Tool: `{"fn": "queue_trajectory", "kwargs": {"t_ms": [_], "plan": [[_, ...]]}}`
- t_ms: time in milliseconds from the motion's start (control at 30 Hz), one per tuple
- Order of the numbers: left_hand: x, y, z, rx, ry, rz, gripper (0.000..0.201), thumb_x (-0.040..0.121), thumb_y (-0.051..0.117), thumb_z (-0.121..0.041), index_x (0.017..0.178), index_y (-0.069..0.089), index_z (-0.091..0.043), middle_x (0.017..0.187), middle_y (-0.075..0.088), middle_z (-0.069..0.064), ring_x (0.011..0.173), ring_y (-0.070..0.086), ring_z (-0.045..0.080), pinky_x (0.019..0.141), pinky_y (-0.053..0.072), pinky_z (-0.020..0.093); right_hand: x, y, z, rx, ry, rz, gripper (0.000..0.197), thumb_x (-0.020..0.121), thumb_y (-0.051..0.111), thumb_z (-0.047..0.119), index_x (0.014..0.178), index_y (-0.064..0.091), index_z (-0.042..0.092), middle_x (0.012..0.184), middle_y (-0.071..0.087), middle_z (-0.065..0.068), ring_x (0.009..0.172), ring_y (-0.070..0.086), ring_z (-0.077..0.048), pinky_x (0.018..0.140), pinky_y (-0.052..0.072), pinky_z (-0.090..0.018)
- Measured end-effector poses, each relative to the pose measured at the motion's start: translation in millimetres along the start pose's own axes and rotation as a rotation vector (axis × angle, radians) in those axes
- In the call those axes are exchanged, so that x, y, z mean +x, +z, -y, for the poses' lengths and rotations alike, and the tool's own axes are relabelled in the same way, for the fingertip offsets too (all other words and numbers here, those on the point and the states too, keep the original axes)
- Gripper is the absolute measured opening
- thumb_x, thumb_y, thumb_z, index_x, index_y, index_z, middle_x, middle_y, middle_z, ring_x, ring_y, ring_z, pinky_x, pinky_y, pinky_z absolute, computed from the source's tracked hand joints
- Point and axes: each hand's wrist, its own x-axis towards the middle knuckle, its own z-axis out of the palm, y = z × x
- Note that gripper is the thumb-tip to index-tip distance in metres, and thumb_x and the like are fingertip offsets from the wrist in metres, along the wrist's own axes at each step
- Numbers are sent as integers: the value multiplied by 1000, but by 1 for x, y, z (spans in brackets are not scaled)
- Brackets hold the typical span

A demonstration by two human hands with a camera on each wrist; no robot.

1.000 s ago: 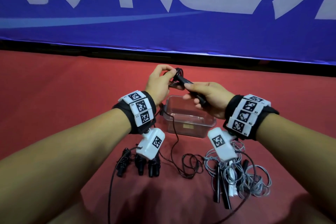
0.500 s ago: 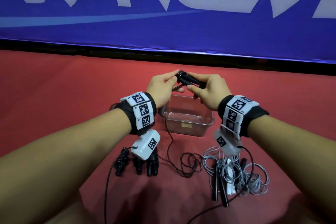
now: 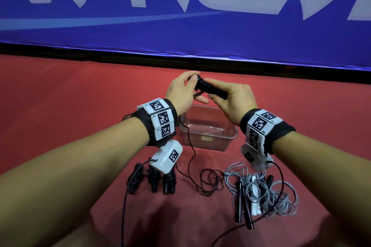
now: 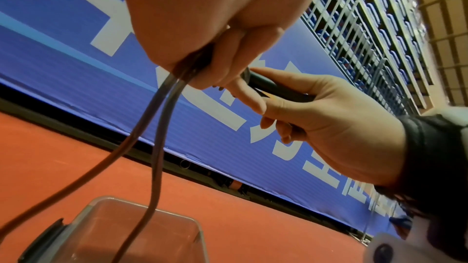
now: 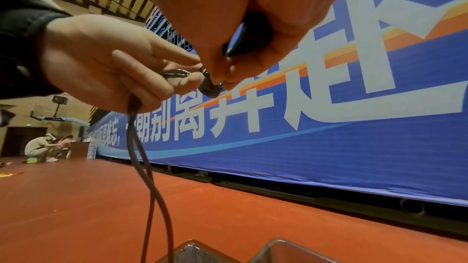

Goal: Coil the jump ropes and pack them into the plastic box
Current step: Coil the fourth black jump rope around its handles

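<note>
both hands (image 3: 212, 96) clenched around a black jump rope (image 3: 191, 158), thin cord dangling beside clear plastic box (image 3: 208, 138)

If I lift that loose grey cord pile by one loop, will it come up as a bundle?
Probably not. The tangled grey jump rope lies in slack, uneven loops on the red mat, so it looks floppy and likely to unravel. Its black handles sit within the loops and may dangle or snag.
</note>
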Motion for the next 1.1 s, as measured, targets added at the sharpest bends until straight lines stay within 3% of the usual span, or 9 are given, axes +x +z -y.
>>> {"fn": "queue_trajectory", "kwargs": {"t_ms": [133,233,367,533,633,733,833,933,1100], "plan": [[-4,-4,-2,36,15,-18,18,108,45,-18,117,58,-9,95,69,11,49,69,8,42,37,8,-1,-3,7,133,133,83,30,90,70,32,119,71,36,89,76,8,76,70,-11,73,53,-26],[-4,-9,2,46,24,23,17,107,48,-14,118,58,-7,98,69,15,53,71,12,38,34,8,0,-9,19,581,453,229,27,101,56,33,122,68,20,73,69,-7,51,64,-16,53,54,-27],[-6,-12,5,71,55,57,13,106,51,-16,114,60,-12,101,72,11,65,75,18,39,37,12,4,-22,27,931,811,385,36,107,39,35,120,61,10,74,72,-15,51,68,-19,45,54,-23],[-2,-13,9,140,144,64,11,105,53,-18,109,63,-18,93,73,5,49,64,6,42,37,18,3,-30,23,1069,1018,576,42,105,35,43,121,57,11,74,72,-18,47,66,-19,39,52,-22],[0,-15,13,181,163,60,11,104,54,-21,108,65,-22,65,64,-4,34,33,5,39,28,19,2,-30,17,1096,1021,655,41,104,33,45,126,53,17,57,55,-4,36,45,-10,35,35,-16],[-2,-15,11,184,149,84,15,106,51,-22,114,63,-22,45,56,-12,33,32,8,37,29,18,2,-27,15,1187,962,676,25,105,32,40,109,49,22,54,35,4,35,27,-5,38,20,-16],[-5,-14,5,199,143,92,21,108,46,-26,122,61,-30,69,72,-7,35,47,11,38,38,20,2,-21,13,1174,833,602,24,106,35,39,106,52,23,57,34,5,39,24,-6,41,23,-18],[-7,-13,3,172,107,129,31,110,40,-23,134,56,-33,103,73,7,43,63,8,40,45,21,-1,-14,9,1104,676,574,28,105,41,38,118,60,21,63,37,4,46,26,-7,48,26,-20],[-5,-13,3,193,9,199,44,111,33,-29,148,39,-51,105,73,17,51,70,20,45,52,27,-2,-7,4,1033,556,462,36,102,51,26,137,59,20,64,42,0,51,32,-10,51,26,-21]]}}
